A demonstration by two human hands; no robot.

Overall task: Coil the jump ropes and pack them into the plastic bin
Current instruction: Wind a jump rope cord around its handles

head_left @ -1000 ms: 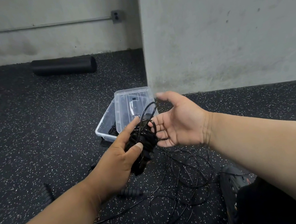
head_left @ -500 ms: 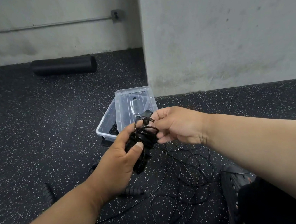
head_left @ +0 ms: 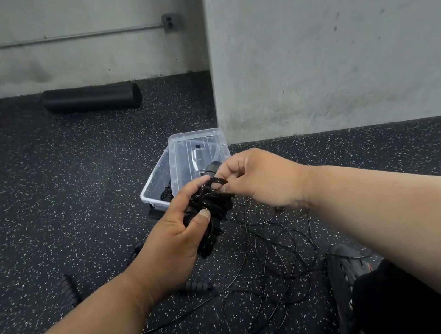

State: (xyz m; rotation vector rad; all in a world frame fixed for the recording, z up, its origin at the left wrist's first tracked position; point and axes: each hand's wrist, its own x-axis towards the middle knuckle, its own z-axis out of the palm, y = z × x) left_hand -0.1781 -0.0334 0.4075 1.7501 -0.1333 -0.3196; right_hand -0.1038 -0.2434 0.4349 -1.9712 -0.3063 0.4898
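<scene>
I read this as mid-coil. A spare rope handle (head_left: 68, 289) lies on the floor at far left. The left hand (head_left: 169, 250) grips the black rope bundle (head_left: 212, 211), fingers wrapped round it, thumb on top. The clear plastic bin (head_left: 156, 188) sits open just behind. The right hand (head_left: 259, 181) pinches a loop at the bundle's top (fingers curled). Loose cord (head_left: 280, 261) trails on the floor; next, I judge, wind in that slack.

Right hand (head_left: 256, 181), open before, now apparently pinches rope bundle (head_left: 211, 208).
</scene>
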